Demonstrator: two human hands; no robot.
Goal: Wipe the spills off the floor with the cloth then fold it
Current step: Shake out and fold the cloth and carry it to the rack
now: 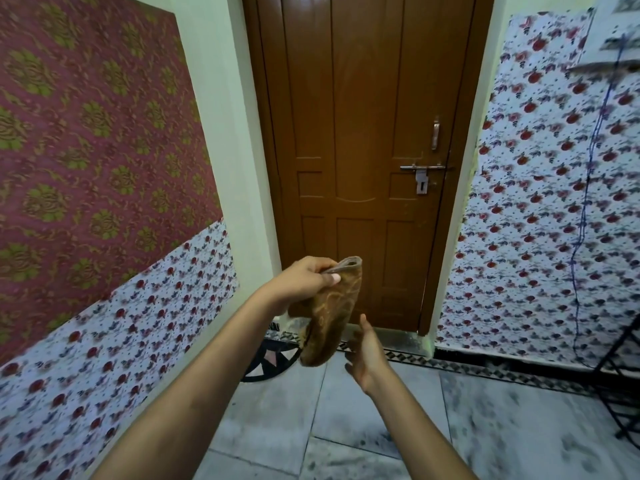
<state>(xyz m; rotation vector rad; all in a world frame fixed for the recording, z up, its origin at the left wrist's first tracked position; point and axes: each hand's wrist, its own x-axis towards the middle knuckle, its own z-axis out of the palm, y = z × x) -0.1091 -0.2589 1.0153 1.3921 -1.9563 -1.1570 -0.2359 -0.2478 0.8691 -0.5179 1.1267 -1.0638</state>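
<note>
A brown patterned cloth (329,317) hangs in the air in front of the door, doubled over lengthwise. My left hand (306,277) pinches its top edge between thumb and fingers. My right hand (367,355) is just below and to the right of the cloth's lower end, palm turned toward it, fingers apart, holding nothing. The grey marbled floor tiles (381,427) lie beneath both arms; I cannot make out any spill on them.
A shut brown door (363,150) with a bolt stands straight ahead. Patterned wall coverings run along both sides. A round mat (270,358) lies at the door's foot on the left. A black metal rack (623,386) stands at the right edge.
</note>
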